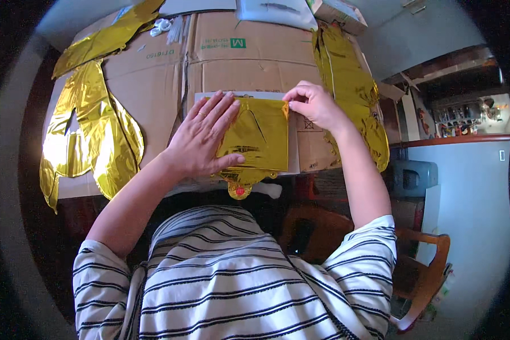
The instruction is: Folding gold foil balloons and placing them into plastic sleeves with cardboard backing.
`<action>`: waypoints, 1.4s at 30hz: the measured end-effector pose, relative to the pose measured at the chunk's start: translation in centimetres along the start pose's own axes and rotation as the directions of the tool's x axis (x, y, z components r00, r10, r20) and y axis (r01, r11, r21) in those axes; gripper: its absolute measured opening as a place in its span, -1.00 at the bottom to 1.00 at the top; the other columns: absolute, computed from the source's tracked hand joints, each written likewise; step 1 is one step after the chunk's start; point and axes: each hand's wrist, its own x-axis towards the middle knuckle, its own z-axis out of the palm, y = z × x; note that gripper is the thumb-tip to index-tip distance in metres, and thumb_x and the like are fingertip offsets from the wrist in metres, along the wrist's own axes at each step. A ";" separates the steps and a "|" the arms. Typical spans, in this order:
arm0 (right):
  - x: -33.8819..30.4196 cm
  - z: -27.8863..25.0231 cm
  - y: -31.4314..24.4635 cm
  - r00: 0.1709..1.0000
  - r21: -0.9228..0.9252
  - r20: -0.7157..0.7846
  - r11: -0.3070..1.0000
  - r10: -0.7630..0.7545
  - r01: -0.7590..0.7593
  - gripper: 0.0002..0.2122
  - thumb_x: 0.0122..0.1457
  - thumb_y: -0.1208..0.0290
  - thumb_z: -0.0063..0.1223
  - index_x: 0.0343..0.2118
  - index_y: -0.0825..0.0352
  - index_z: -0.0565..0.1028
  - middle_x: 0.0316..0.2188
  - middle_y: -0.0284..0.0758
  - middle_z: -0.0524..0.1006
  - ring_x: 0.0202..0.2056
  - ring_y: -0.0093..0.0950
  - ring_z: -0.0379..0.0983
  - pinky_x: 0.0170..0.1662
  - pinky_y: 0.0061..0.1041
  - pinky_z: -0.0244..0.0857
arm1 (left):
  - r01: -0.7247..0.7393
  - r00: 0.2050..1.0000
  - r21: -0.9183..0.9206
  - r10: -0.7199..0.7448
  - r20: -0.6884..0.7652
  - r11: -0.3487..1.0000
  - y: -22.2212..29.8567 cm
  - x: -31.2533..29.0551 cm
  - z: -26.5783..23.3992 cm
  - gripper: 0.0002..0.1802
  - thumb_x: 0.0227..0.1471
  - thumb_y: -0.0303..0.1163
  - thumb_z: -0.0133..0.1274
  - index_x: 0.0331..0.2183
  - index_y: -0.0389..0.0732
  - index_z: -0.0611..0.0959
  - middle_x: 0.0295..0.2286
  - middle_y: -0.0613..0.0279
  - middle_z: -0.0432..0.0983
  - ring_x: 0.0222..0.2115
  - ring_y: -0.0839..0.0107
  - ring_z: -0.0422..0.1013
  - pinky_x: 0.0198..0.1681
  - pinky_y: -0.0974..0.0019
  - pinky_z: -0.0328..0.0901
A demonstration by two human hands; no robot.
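Observation:
A gold foil balloon (255, 136), folded into a flat, roughly square packet, lies in front of me on a white sheet (293, 153). Its scalloped tab with a red spot (239, 191) sticks out over the near table edge. My left hand (205, 133) rests flat on the packet's left side, fingers stretched and thumb out to the right. At the far right corner, my right hand (311, 105) pinches the foil between thumb and fingers. A small fold of foil stands up under that pinch.
Flattened cardboard (243, 68) covers the table. Unfolded gold foil balloons lie at the left (90, 124), far left (107, 37) and right (351, 85). White straws (177, 29) and a clear plastic bag (277, 12) sit at the back. A wooden chair (419, 266) stands at the lower right.

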 end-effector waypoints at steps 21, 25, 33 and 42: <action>-0.6 1.6 0.4 0.880 -0.491 -0.189 0.818 -0.435 0.299 -0.79 -0.04 0.55 0.23 -0.29 0.22 0.54 -0.42 -0.36 0.47 -0.32 -0.33 0.43 -0.16 -0.36 0.25 | 0.005 1.000 0.019 -0.005 0.018 1.000 0.1 0.2 0.0 0.08 0.10 0.37 -0.14 0.31 -0.32 0.11 0.31 -0.16 -0.04 0.35 -0.04 -0.14 0.38 -0.03 -0.27; -1.0 1.1 -0.8 0.808 -0.589 -0.179 0.719 -0.561 0.368 -0.75 -0.07 0.55 0.25 -0.27 0.21 0.55 -0.38 -0.37 0.50 -0.30 -0.34 0.44 -0.17 -0.35 0.26 | 0.011 1.000 0.014 -0.011 0.023 1.000 0.1 0.3 0.0 0.09 0.09 0.38 -0.14 0.31 -0.31 0.10 0.31 -0.16 -0.05 0.35 -0.04 -0.15 0.39 -0.04 -0.27; -0.3 0.5 -0.5 0.742 -0.692 -0.008 0.540 -0.670 0.480 -0.75 -0.09 0.56 0.25 -0.28 0.25 0.56 -0.34 -0.35 0.52 -0.34 -0.34 0.45 -0.18 -0.35 0.27 | 0.012 1.000 0.007 -0.012 0.024 1.000 0.2 0.3 0.0 0.10 0.08 0.39 -0.15 0.31 -0.31 0.10 0.32 -0.15 -0.06 0.36 -0.03 -0.16 0.38 -0.04 -0.28; 0.4 0.8 -0.3 0.752 -0.607 -0.042 0.614 -0.658 0.504 -0.90 -0.03 0.50 0.17 -0.46 0.23 0.47 -0.46 -0.35 0.44 -0.37 -0.31 0.43 -0.25 -0.31 0.26 | 0.010 0.999 0.042 -0.011 0.035 0.999 0.1 0.4 0.0 0.11 0.07 0.42 -0.16 0.31 -0.31 0.12 0.31 -0.15 -0.05 0.35 -0.03 -0.15 0.38 -0.05 -0.28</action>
